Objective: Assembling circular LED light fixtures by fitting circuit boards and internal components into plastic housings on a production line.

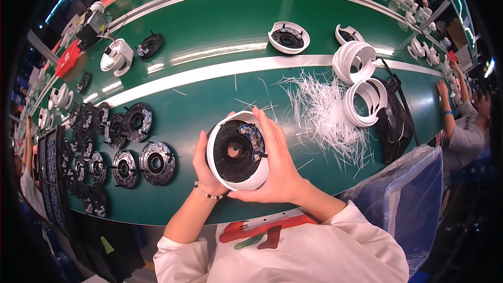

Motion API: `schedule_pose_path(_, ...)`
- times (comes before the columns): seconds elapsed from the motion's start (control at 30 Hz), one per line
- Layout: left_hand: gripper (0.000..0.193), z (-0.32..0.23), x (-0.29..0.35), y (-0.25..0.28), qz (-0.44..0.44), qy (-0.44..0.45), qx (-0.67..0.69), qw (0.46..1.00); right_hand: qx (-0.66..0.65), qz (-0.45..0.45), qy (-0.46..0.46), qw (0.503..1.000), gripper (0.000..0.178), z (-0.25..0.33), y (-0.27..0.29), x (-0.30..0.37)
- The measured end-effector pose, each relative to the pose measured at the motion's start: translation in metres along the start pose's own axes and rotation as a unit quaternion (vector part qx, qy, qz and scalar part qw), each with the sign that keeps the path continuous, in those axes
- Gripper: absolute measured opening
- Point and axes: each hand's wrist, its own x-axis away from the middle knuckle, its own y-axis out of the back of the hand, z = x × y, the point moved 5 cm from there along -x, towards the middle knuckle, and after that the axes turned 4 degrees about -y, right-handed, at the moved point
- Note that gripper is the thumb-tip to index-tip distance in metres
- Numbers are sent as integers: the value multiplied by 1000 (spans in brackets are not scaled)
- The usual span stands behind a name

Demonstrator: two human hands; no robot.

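Between both hands I hold a round white plastic housing (254, 180) above the green table's near edge. Inside it sits a black disc (222, 163) with a central hole and a blue circuit board (252, 140) along its right side. My left hand (205, 170) wraps the housing's left side, thumb up along the rim. My right hand (277, 165) grips the right side, its fingers reaching up to the top rim and the thumb under the bottom. Skin shows through the disc's hole. The housing's back is hidden.
Several black discs with circuit boards (157, 163) lie at the left. To the right are a pile of thin white strips (327, 115), two white rings (361, 102) and a black bag (395, 126). Farther back stand a filled white housing (289, 37) and a white camera-like unit (117, 56).
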Motion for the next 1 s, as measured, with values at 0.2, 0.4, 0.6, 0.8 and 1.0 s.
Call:
schedule_pose_path(0.2, 52, 3, -1, 10, -56, -38, -6, 998, -77, 60, -1, 995, 120, -16, 7, -6)
schedule_pose_path(0.4, 58, 7, -3, 6, -30, -76, -44, 996, 8, 44, 31, 999, 114, -12, -1, -3)
schedule_pose_path(0.6, 78, 0, -1, -11, 97, -32, -12, 995, 88, 35, 50, 994, 111, 2, 6, -7)
schedule_pose_path(0.8, 82, 0, 6, 6, 107, -2, -66, 992, 112, 62, 79, 989, 111, 3, 8, -11)
schedule_pose_path(1.0, 87, 2, -10, -29, 99, -59, -38, 993, 91, -40, 37, 994, 115, -6, 7, -4)
